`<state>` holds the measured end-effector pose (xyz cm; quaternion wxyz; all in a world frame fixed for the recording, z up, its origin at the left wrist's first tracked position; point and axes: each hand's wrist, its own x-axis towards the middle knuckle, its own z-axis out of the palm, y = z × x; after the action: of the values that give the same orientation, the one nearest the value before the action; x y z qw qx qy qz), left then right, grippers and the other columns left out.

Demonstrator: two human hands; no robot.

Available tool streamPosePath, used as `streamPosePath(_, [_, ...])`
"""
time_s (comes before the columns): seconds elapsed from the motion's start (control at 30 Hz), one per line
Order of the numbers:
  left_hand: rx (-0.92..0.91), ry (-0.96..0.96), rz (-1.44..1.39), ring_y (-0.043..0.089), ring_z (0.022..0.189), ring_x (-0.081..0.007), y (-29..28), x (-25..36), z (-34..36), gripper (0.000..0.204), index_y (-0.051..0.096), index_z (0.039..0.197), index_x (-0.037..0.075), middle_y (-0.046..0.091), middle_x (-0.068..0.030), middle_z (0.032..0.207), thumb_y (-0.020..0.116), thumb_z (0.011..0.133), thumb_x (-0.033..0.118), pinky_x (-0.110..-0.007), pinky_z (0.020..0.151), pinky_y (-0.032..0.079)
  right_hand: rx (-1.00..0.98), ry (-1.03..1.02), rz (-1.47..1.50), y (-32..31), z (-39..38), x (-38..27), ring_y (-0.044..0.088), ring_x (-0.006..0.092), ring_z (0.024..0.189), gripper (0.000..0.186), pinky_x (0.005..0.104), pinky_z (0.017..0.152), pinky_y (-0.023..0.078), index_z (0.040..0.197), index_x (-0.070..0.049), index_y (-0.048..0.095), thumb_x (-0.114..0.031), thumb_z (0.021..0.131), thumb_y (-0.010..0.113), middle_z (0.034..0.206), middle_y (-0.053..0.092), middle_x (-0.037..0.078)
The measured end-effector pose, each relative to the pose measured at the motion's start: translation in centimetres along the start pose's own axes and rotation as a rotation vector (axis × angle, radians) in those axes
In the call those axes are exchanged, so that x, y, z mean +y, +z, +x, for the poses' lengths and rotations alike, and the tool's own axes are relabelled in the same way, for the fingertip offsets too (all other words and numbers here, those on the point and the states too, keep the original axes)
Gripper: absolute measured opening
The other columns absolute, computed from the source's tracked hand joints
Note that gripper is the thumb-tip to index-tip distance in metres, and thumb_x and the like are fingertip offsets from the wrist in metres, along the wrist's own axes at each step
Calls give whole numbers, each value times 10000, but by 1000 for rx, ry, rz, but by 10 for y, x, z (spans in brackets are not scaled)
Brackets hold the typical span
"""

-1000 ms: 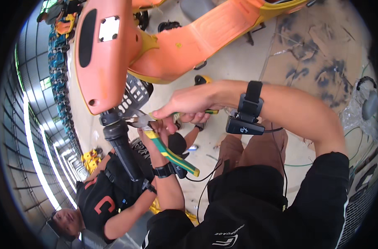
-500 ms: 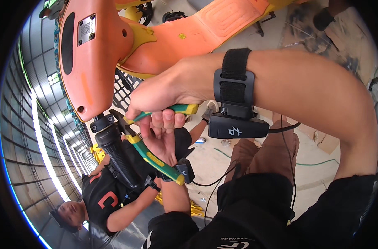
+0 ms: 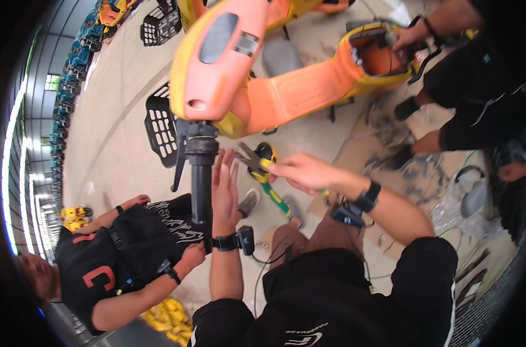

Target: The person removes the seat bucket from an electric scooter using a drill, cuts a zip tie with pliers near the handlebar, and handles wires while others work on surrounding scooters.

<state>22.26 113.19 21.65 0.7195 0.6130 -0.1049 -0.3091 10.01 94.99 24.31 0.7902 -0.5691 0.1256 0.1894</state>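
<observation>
Centre: grey metal pliers (image 3: 255, 161) with green-and-yellow handles (image 3: 274, 198). Upper centre: orange plastic scooter body (image 3: 297, 89) edged in yellow. Centre left: black cylindrical handlebar grip (image 3: 201, 194).

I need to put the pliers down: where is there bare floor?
Widest bare floor: between the lower black basket and the teal row at far left. Crowded: around the handlebar grip, with left hand, right hand and pliers close by.
</observation>
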Motion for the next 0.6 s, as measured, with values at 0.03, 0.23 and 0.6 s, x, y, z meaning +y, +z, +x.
streamPosePath(0.03, [-6, -23, 128, 343, 1169, -216, 3, 10, -15, 400, 336, 1218, -23, 345, -153, 1272, 360, 897, 214, -352, 984, 259, 112, 26, 44, 10, -11, 12, 334, 88, 259, 422, 230, 293, 269, 909, 19, 542, -364, 875, 367, 361, 350, -15])
streamPosePath(0.23, [-569, -226, 169, 494, 982, -151, -7, -9, -99, 419, 373, 1206, -1, 501, -100, 1094, 464, 860, 217, -276, 849, 386, 413, -94, 535, 94, -65, 42, 283, 85, 268, 390, 221, 291, 249, 864, -2, 501, -357, 885, 342, 379, 295, -21])
streamPosePath(0.6, [-761, -373, 4, 336, 380, -37, -7, 0, -147, 273, 450, 793, 56, 355, 54, 500, 438, 866, 319, -189, 345, 263, 972, -373, 588, 180, -102, 82, 462, 118, 521, 488, 250, 518, 399, 967, 4, 511, -416, 883, 280, 565, 469, 22])
